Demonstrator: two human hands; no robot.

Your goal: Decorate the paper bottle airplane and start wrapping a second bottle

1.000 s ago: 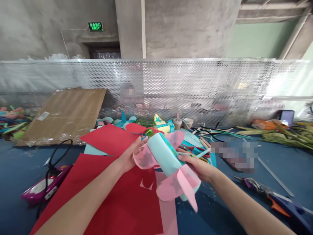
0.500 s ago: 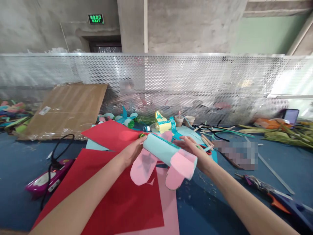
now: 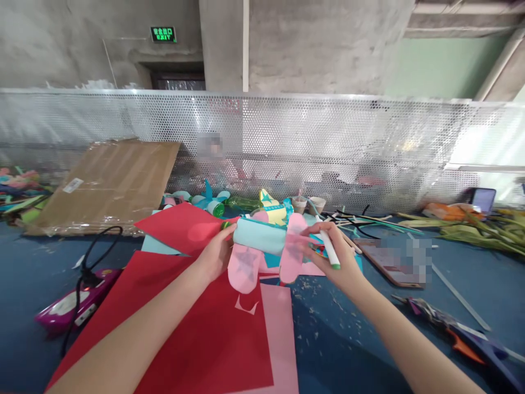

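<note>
My left hand (image 3: 221, 250) is closed around the capped end of a model airplane (image 3: 259, 236), a bottle wrapped in light-blue paper with pink paper wings. A faint star shape shows on the near wing (image 3: 245, 267). At the plane's other end stands a rounded pink paper piece (image 3: 292, 249). My right hand (image 3: 337, 253) grips a white marker pen (image 3: 329, 249) with a green end pointing down toward me. Its fingers reach to the pink piece and appear to touch it; the exact contact is partly hidden.
Red paper sheets (image 3: 197, 339) lie over a pink sheet (image 3: 283, 328). A purple power strip (image 3: 77, 301) stands left; a phone (image 3: 385, 262) and a glue gun (image 3: 459, 334) lie right. Behind are a yellow model plane (image 3: 276, 210), paper cups (image 3: 317, 204) and cardboard (image 3: 110, 186).
The plane has turned and moved slightly left, so its pink end piece now stands upright. My right hand has come inward to it, with the white marker now plainly in its grip.
</note>
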